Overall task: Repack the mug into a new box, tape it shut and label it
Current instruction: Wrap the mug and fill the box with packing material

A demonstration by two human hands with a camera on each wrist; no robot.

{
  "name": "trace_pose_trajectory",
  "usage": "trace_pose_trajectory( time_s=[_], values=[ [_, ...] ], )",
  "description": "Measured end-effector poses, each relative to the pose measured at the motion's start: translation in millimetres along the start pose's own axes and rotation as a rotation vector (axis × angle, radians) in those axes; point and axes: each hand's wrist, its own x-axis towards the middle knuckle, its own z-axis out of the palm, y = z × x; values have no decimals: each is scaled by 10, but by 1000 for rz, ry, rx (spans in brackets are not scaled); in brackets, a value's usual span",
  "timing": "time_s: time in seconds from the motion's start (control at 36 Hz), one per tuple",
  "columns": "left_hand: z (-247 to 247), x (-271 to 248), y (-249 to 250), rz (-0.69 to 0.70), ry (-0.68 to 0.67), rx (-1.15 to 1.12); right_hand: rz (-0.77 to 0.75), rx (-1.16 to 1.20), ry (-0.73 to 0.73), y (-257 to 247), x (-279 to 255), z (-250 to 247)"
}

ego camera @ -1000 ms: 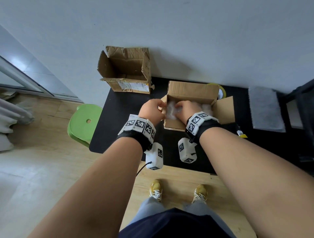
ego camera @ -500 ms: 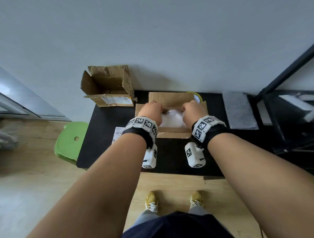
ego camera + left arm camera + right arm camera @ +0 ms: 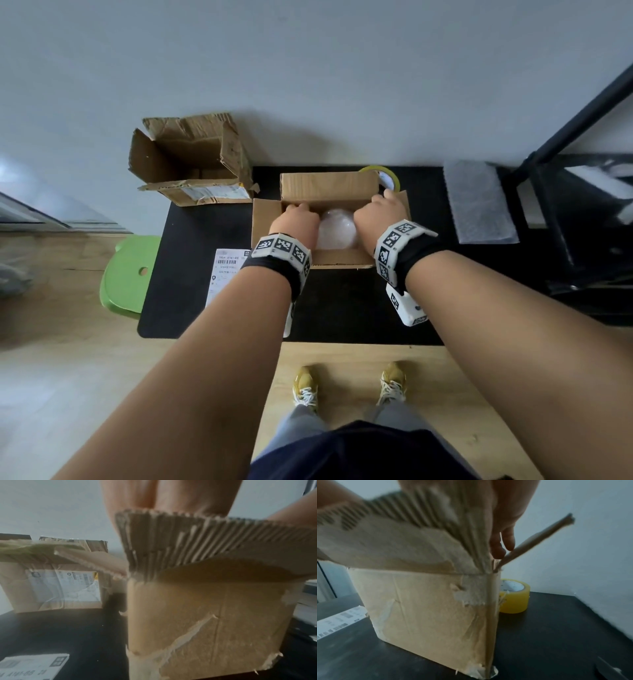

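Head view: wrapped mug (image 3: 337,228) sits inside the new box (image 3: 329,186) on the surface; left hand (image 3: 294,219) and right hand (image 3: 378,214) have spread to its side flaps since half a second ago, likely to fold them; left wrist view: fingers (image 3: 171,494) curl over a flap; right wrist view: fingers (image 3: 506,539) straight against the flap, tape (image 3: 513,596) just behind

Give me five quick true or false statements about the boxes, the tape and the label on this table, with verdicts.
1. The wrapped mug sits inside the box between the hands. True.
2. The box's flaps are taped shut. False: they stand open.
3. The tape roll stands on the table behind the box's right corner. True.
4. The label is stuck on top of the box. False: it lies on the table, left of the box.
5. The torn box lies on the green stool. False: it sits at the table's far left corner.
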Motion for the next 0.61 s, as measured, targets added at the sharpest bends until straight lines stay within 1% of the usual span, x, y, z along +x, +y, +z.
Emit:
trace_pose_trajectory(
  time_s=[0.11, 0.31, 0.47, 0.61],
  values=[
    [33, 42, -19, 4, 15, -24, 2, 26, 19, -16, 64, 59],
    [18, 60, 39, -5, 33, -2, 0, 44, 42, 24, 72, 114],
    [-8, 10, 84, -33, 12, 6, -11, 76, 30, 38, 37, 140],
    [-106, -60, 148, -73, -3, 28, 47, 175, 73, 98, -59, 99]
  ],
)
